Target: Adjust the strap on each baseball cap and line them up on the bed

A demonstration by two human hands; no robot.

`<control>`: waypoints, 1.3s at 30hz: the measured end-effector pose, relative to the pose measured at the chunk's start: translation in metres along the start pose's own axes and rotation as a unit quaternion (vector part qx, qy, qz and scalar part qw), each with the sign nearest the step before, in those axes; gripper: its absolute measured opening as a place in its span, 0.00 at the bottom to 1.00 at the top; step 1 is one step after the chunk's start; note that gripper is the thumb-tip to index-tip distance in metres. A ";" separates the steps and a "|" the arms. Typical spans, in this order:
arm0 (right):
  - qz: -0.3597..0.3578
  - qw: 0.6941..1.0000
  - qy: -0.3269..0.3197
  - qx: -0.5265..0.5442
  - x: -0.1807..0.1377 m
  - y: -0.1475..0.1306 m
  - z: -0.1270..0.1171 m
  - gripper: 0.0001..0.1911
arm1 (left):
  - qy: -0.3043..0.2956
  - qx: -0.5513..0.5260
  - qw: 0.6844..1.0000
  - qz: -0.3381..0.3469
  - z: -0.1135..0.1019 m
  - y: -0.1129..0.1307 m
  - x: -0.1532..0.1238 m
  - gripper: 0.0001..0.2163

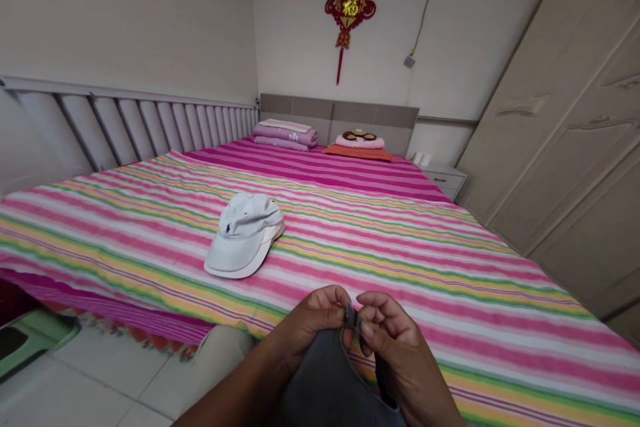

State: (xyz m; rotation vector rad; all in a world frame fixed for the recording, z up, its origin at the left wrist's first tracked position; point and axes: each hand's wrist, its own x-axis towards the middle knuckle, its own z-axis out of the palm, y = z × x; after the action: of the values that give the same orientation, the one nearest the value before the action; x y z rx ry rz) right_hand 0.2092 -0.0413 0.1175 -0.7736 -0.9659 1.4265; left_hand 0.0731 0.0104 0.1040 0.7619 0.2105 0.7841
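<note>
Your left hand [320, 313], right hand [397, 347]: both in close pinch on strap [353, 319] of gray cap [325, 377]. Strap work seems unfinished, fastening unclear. White cap [247, 227] untouched on striped sheet [440, 260].

Our count, near to far

We count one left hand [320, 313] and one right hand [395, 340] near — two in all — with one dark grey fabric piece [320, 380]. Beyond, we count one bed [380, 253] and two pale cap brims [235, 250]. Far off, we find two folded piles [285, 137] and one red wall ornament [351, 5]; far right, one bedside cabinet [445, 180]; near left, one green stool [47, 337].
</note>
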 end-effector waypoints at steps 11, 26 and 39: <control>0.015 1.000 -0.014 0.001 0.002 0.000 0.004 0.13 | 0.023 0.034 0.999 0.013 0.003 0.000 -0.003 0.10; -0.147 0.878 0.014 -0.456 0.001 -0.013 0.000 0.07 | 0.110 0.121 0.987 -0.005 0.015 0.008 -0.008 0.13; -0.196 0.792 -0.022 -0.577 -0.004 -0.018 -0.005 0.05 | 0.084 0.211 0.972 -0.052 0.010 0.017 -0.009 0.12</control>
State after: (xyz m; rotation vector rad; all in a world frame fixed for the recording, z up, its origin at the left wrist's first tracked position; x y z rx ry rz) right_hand 0.2217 -0.0450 0.1314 -1.2915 -1.9356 0.3509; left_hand 0.0615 0.0068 0.1221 1.0761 0.5799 0.7117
